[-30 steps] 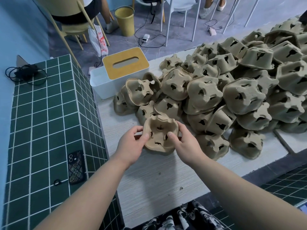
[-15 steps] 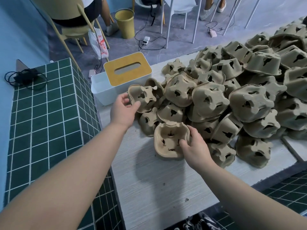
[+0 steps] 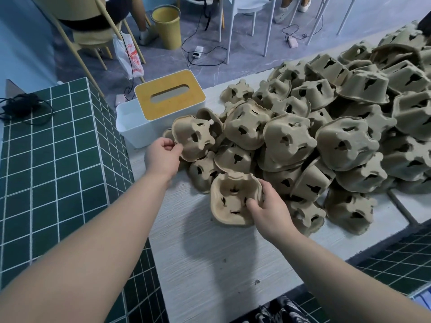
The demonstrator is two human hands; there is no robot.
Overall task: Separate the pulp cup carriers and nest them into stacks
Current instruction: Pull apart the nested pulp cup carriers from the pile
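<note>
My right hand grips the stack at table centre; left hand pinches the next carrier at 11 o'clock. Next I'd lift and nest it.

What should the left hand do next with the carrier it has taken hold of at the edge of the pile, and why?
Probably lift that carrier off the pile and bring it over to the open-side-up carrier that the right hand holds on the table. The left hand already pinches its near rim, and it faces cup-bottoms up, so it likely needs flipping to nest.
</note>
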